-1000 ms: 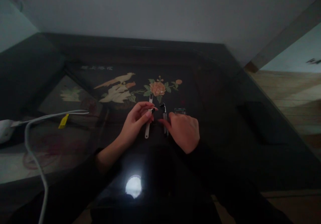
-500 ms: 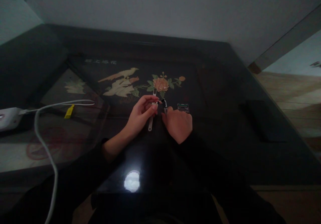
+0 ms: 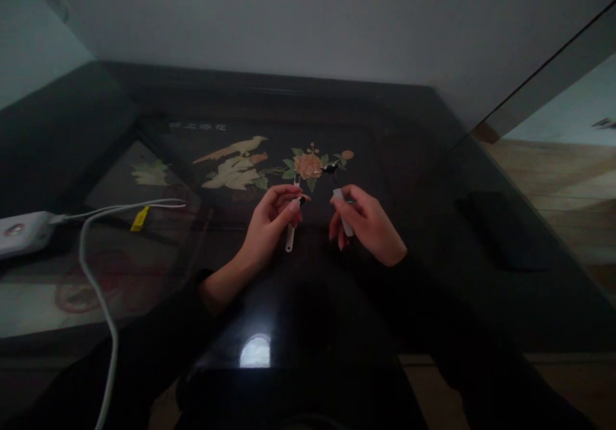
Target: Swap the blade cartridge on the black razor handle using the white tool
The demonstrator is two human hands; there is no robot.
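Note:
My left hand rests on the dark glass tabletop, its fingertips pinched on a slim white strap-like piece that lies on the glass. Its small black end sits by my thumb. My right hand is raised a little above the table and holds a second slim white piece. That piece has a dark clasp end pointing away from me. The two hands are a short gap apart, near the painted flower under the glass.
A white cable runs from a white box at the left edge, with a yellow tag on it. A flat dark object lies at the right. A lamp's reflection shines near the front edge. Wooden floor shows at right.
My right hand has lifted the second strap-like piece off the glass and turned palm inward. The left hand has stayed pinched on the first piece. The small rectangular item seen before is now hidden.

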